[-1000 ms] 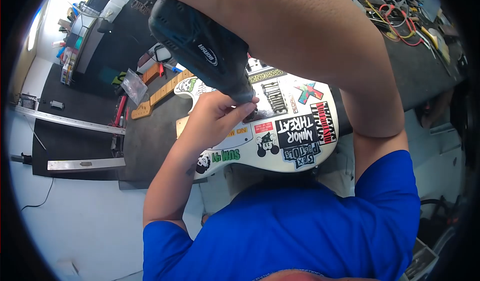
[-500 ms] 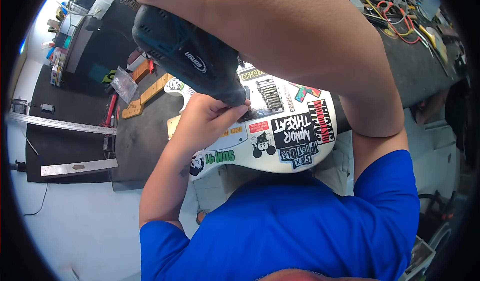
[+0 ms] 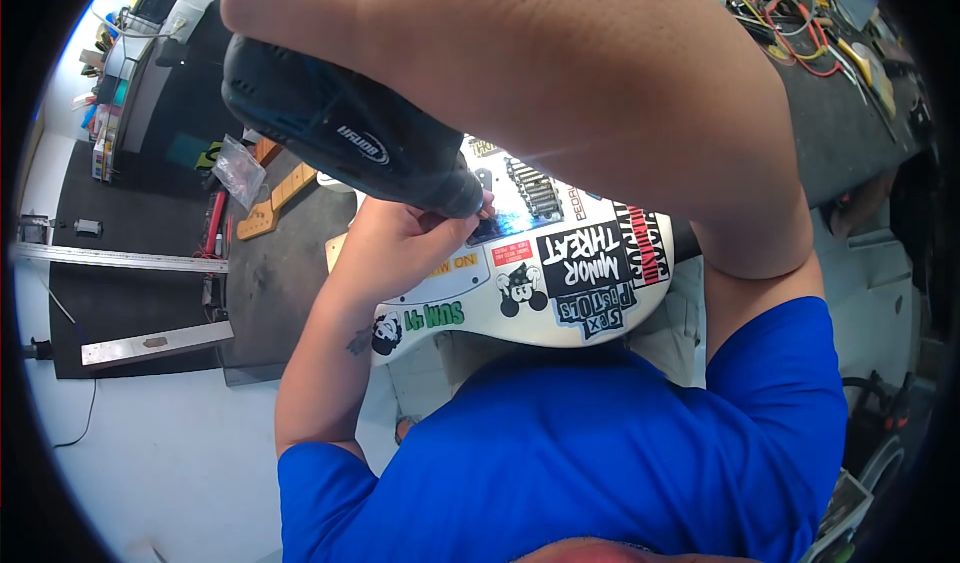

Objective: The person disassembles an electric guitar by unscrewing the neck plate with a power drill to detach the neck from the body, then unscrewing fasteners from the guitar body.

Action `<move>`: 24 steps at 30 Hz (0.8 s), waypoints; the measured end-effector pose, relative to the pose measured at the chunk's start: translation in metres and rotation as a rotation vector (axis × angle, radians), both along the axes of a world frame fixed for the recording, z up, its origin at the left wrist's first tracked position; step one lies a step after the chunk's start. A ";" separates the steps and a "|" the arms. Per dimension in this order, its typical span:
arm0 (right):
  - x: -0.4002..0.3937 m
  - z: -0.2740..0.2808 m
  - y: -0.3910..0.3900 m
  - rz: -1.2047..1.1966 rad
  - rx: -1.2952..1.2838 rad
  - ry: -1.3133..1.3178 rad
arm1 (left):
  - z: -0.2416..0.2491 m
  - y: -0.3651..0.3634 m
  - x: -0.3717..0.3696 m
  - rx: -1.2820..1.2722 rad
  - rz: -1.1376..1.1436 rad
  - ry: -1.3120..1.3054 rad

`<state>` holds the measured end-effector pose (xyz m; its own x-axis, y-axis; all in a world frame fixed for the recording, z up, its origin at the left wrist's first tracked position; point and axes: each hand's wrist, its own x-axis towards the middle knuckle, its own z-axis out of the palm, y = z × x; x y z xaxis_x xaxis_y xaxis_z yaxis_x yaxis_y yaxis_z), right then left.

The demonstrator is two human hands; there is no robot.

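My right hand (image 3: 290,5) is wrapped round the back end of a dark power drill (image 3: 350,123), its fingers mostly hidden. The drill slants down to the right, its nose over a white guitar body (image 3: 450,348) covered in stickers. Beside the nose, my left hand (image 3: 425,248) has thumb and fingers pinched together; what they hold is hidden. A bright patch of light falls on the metal plate (image 3: 512,225) just under the fingertips. The guitar's bridge (image 3: 533,191) lies to the right of the drill's nose.
A guitar neck (image 3: 278,201) and a clear plastic bag (image 3: 238,171) lie left of the guitar. Further left are a long metal ruler (image 3: 120,257) and a metal bar (image 3: 155,344). Pliers and other tools (image 3: 800,33) crowd the bench at the upper right.
The drill and my right hand have shifted left and tilted flatter. A bright light now shows on the plate under the nose. My left hand stays pinched near the nose.
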<state>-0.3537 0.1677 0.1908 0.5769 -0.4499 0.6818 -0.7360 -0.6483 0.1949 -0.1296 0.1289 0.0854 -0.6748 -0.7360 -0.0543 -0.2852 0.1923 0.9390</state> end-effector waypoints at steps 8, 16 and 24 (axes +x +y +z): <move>0.001 -0.002 -0.001 0.003 0.012 -0.001 | 0.000 0.002 -0.002 -0.003 -0.004 -0.048; 0.003 -0.004 -0.002 0.004 0.017 -0.005 | 0.001 0.006 -0.006 -0.070 0.025 -0.154; 0.003 -0.004 -0.002 0.007 0.022 -0.009 | -0.003 0.005 -0.006 -0.115 0.024 -0.179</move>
<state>-0.3507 0.1654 0.1863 0.5742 -0.4610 0.6766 -0.7331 -0.6574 0.1742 -0.1356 0.1335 0.0820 -0.6441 -0.7601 -0.0866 -0.4511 0.2860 0.8454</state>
